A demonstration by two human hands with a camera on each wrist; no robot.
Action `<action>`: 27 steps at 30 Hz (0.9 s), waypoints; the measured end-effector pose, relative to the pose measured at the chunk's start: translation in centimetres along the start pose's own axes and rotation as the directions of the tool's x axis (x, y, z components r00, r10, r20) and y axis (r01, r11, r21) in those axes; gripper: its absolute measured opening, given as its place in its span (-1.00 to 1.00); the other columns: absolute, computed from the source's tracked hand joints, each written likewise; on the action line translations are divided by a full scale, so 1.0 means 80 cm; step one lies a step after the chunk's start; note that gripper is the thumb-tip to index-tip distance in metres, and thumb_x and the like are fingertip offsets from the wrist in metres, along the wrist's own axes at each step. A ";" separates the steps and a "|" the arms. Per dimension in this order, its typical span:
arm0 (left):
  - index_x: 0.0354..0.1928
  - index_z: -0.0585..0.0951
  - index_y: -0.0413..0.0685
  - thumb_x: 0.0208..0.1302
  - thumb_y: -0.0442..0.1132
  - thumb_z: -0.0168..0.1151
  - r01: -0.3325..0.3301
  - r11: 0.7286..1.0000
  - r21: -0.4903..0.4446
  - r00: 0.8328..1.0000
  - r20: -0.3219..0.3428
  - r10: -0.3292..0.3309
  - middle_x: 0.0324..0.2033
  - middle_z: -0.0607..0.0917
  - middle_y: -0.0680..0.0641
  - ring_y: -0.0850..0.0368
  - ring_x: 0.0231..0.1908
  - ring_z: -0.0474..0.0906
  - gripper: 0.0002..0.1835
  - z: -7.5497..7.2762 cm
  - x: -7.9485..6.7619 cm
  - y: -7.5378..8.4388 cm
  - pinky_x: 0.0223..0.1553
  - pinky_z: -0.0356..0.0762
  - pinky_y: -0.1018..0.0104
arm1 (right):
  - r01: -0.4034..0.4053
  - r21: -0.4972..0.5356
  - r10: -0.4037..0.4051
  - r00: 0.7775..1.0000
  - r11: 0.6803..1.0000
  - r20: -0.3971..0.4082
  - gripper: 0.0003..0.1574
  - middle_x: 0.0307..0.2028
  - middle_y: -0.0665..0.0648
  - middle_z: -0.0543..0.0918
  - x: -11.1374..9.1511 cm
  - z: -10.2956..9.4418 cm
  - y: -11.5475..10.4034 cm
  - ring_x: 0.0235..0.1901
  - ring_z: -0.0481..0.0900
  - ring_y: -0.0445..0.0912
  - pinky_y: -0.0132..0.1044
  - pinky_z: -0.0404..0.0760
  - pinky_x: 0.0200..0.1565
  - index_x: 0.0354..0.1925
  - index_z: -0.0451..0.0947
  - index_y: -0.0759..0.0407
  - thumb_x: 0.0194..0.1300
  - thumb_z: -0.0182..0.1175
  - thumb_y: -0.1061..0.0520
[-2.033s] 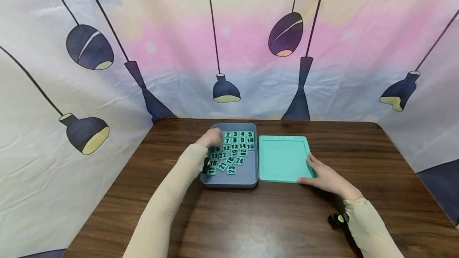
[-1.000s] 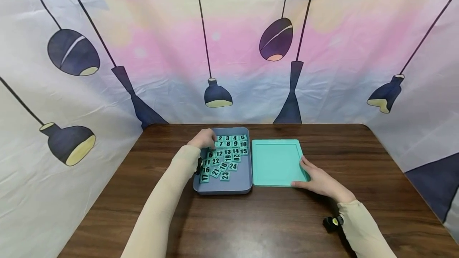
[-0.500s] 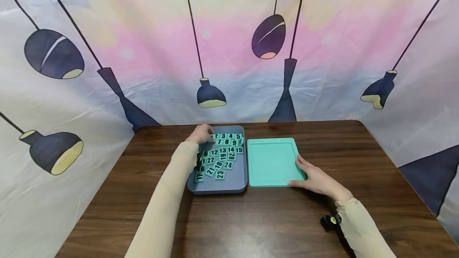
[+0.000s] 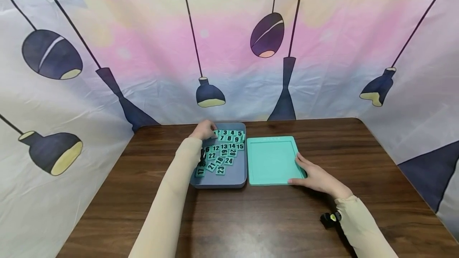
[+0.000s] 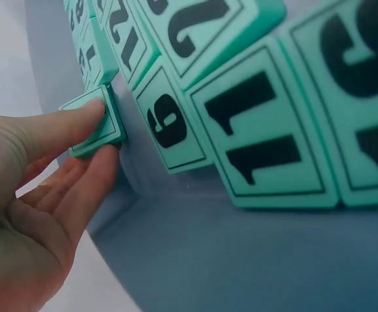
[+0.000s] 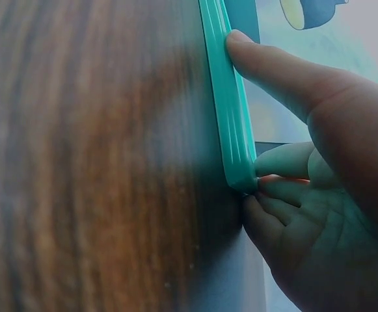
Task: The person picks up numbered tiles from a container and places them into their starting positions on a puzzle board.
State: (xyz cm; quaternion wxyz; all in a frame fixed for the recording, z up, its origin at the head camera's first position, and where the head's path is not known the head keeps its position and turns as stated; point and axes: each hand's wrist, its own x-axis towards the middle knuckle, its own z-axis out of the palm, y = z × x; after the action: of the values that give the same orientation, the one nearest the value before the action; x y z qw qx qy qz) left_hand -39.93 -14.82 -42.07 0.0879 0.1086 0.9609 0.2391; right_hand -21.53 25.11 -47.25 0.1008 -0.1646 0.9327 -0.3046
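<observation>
My left hand (image 4: pixel 203 130) reaches into the far left corner of a blue-grey tray (image 4: pixel 236 176). Its thumb and fingers pinch a small turquoise number tile (image 5: pixel 108 133); the thumb covers the number. Several other number tiles (image 4: pixel 224 146) lie in the tray, the far ones in rows and the near ones askew. Tile 11 (image 5: pixel 260 130) and tile 6 (image 5: pixel 169 123) show close to the hand in the left wrist view. To the right, my right hand (image 4: pixel 319 176) holds the near right corner of a turquoise square frame (image 4: pixel 272 162), thumb on its near edge, fingers at its right side.
The tray and the frame lie side by side on a dark wooden table (image 4: pixel 229 218). Behind the table's far edge hangs a cloth (image 4: pixel 161 43) printed with lamps. A black wrist device (image 4: pixel 330 220) sits at my right sleeve.
My left hand has shifted slightly toward the tray's far end. The two far tile rows have moved away from the lower rows, and tile 10 now tilts at the right wall. The right hand stays put.
</observation>
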 end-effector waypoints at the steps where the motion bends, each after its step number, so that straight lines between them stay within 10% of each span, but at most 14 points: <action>1: 0.08 0.65 -0.32 0.31 -0.43 0.32 -0.007 1.000 -0.006 1.000 -0.008 0.007 0.10 0.61 -0.28 -0.19 0.06 0.55 -0.69 -0.001 0.000 0.001 0.05 0.58 0.00 | 0.001 -0.002 -0.001 1.000 1.000 -0.001 0.33 0.55 0.42 -0.13 0.000 -0.001 0.000 0.48 -0.02 0.39 0.33 0.22 0.33 0.53 -0.04 0.44 0.27 0.27 -0.41; 14: 0.18 0.63 -0.30 0.41 -0.35 0.22 -0.079 0.958 -0.277 0.996 0.013 0.086 0.17 0.61 -0.29 -0.19 0.13 0.58 -0.65 -0.030 -0.005 0.023 0.16 0.55 -0.03 | -0.008 -0.022 0.008 1.000 1.000 0.002 0.34 0.55 0.42 -0.14 0.002 -0.006 0.002 0.48 -0.02 0.38 0.31 0.20 0.35 0.54 -0.05 0.43 0.27 0.26 -0.42; 27: 0.22 0.58 -0.36 0.40 -0.36 0.26 -0.113 0.853 -0.509 0.982 0.073 0.173 0.21 0.57 -0.26 -0.14 0.10 0.60 -0.61 0.004 0.013 0.111 0.14 0.58 0.10 | 0.014 -0.012 -0.014 1.000 1.000 -0.001 0.33 0.55 0.43 -0.14 0.000 0.000 0.003 0.48 -0.03 0.38 0.32 0.19 0.35 0.53 -0.05 0.45 0.28 0.27 -0.40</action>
State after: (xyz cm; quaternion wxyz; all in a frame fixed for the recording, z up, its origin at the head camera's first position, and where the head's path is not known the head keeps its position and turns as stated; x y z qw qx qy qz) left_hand -39.40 -6.76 -38.24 0.1510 0.1669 0.8479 0.4801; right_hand -21.62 25.29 -47.38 0.0972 -0.1715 0.9335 -0.2995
